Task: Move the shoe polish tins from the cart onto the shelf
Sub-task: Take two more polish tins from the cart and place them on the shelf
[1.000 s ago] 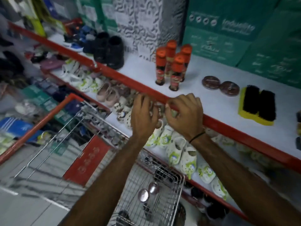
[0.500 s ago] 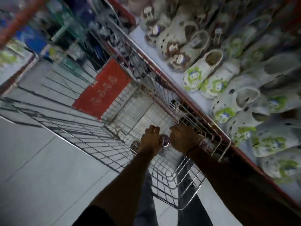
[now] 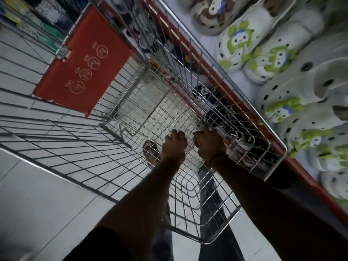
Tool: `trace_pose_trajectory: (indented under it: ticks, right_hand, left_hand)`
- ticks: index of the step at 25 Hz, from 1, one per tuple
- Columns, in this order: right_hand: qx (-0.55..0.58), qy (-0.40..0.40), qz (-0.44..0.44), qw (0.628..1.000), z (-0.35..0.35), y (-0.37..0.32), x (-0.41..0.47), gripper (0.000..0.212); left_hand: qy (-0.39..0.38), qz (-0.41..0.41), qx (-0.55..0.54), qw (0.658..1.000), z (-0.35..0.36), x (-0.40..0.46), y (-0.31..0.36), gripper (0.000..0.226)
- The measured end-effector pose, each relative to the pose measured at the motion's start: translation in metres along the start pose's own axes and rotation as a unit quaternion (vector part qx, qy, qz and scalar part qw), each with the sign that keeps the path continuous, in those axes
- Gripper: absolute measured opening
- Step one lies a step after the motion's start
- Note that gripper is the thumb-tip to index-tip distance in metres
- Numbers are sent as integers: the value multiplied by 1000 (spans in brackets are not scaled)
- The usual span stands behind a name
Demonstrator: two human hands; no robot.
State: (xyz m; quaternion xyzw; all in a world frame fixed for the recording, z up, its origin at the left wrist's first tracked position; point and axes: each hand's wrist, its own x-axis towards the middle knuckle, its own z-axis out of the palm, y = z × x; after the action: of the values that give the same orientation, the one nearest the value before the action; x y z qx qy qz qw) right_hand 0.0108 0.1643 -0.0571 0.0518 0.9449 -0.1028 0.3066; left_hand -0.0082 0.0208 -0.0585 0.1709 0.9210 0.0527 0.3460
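Observation:
Both my hands are down inside the wire cart (image 3: 275,162), close to its floor. My left hand (image 3: 174,147) is curled with its fingers pointing down, and what lies under it is hidden. A dark round shoe polish tin (image 3: 150,147) lies on the cart floor just left of that hand. My right hand (image 3: 210,146) is closed, and a small bright edge of another shoe polish tin (image 3: 196,143) shows at its thumb. The upper shelf with the polish goods is out of view.
The cart's red child-seat flap (image 3: 82,59) hangs at its far end. A red-edged lower shelf (image 3: 250,102) runs along the cart's right side, packed with white clogs (image 3: 243,40) with green figures. Grey floor tiles (image 3: 47,194) lie to the left. My legs show beneath the cart.
My view has dropped from the upper shelf down into the cart. Both hands moved from the shelf edge to the cart floor and closed around the tins there.

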Motion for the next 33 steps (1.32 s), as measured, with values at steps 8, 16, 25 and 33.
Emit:
trace_pose_trajectory:
  ticks: [8, 16, 25, 33]
  right_hand:
    - [150, 170, -51, 973, -169, -64, -48, 68]
    - [205, 495, -103, 838, -401, -63, -172, 59]
    - [163, 574, 81, 798, -480, 79, -275, 60]
    - [23, 437, 251, 863, -466, 140, -284, 38]
  left_hand:
    - [139, -27, -112, 984, -196, -84, -30, 73]
    - [403, 146, -207, 879, -405, -177, 24, 57]
    - [436, 341, -158, 818, -485, -182, 231, 52]
    - [301, 334, -67, 891, -466, -123, 320, 45]
